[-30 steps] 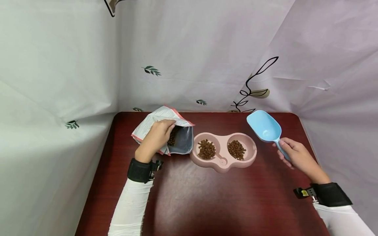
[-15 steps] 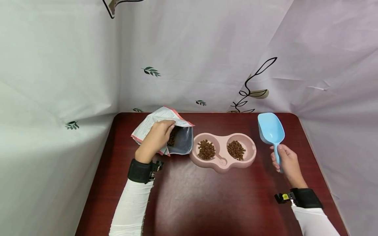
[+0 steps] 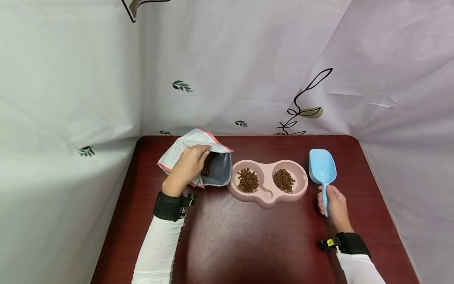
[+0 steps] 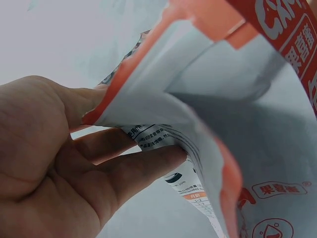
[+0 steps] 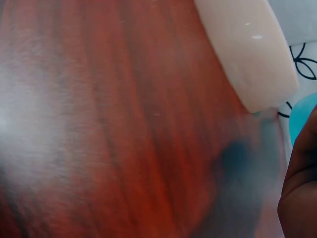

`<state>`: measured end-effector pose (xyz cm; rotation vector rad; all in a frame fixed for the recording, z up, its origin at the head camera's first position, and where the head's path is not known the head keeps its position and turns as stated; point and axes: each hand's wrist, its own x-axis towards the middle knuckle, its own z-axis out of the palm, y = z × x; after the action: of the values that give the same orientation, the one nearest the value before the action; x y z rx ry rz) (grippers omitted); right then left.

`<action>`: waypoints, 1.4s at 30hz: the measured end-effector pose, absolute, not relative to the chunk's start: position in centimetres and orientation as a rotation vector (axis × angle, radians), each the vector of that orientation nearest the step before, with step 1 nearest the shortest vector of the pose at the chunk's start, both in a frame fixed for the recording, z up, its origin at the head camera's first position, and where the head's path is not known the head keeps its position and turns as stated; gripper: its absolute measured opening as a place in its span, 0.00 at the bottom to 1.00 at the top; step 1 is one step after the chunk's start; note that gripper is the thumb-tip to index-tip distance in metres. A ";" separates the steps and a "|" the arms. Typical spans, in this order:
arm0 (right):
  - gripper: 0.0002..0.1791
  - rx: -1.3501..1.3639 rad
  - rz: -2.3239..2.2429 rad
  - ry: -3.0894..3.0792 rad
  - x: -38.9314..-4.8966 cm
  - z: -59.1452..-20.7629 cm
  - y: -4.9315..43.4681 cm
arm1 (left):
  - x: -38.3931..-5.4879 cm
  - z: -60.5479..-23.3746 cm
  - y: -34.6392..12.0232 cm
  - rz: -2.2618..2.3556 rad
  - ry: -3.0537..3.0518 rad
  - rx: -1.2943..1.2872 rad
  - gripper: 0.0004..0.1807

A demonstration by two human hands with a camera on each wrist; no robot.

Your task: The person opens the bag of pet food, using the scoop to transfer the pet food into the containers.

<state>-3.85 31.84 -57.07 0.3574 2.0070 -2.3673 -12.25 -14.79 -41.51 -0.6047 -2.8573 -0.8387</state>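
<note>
The right hand (image 3: pixel 335 207) is curled closed around the handle of a light blue scoop (image 3: pixel 322 163); I see its fingertips on the left side of the handle and the thumb close to the right side. The left hand (image 3: pixel 188 163) makes a pinch: the red-bordered edge of a white bag (image 3: pixel 177 154) passes between its thumb and its fingers, and this gap is only narrow.

From where I stand, the left arm reaches forward across the dark red table (image 3: pixel 255 244), with the back of the hand upward, above the mouth of the bag. The bag lies on its side at the far left part of the table, its mouth spread and turned to the right; some brown pellets (image 3: pixel 206 167) show inside. The right arm comes from the lower right and leans a little to the left. The scoop points away from the person, its hollow upward. Whether it touches the table, I cannot tell.

Between the two hands stands a pink double bowl (image 3: pixel 268 173), its left end just beside the bag's mouth. One heap of pellets (image 3: pixel 248 180) lies in the left bowl, another heap (image 3: pixel 283 180) in the right.
</note>
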 end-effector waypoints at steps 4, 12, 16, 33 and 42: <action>0.25 0.340 -2.353 2.013 -3.6 -57.7 31.5 | -12.2 -41.5 -14.8 -0.834 -2.856 -0.607 0.15; 0.23 0.356 -2.363 2.014 -3.6 -58.8 31.0 | -12.2 -41.5 -14.6 -0.825 -2.856 -0.621 0.15; 0.24 0.352 -2.347 2.010 -3.7 -59.0 31.0 | -12.2 -41.4 -14.6 -0.824 -2.856 -0.603 0.15; 0.25 0.333 -2.337 1.946 -3.6 -58.8 31.3 | -12.3 -41.5 -14.8 -0.834 -2.851 -0.612 0.15; 0.23 0.310 -2.321 1.908 -3.7 -58.6 31.4 | -12.4 -41.7 -14.9 -0.839 -2.839 -0.607 0.14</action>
<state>-3.72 31.37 -58.60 0.3098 1.9077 -2.3210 -12.41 -14.87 -41.67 -0.6074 -2.8392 -0.8393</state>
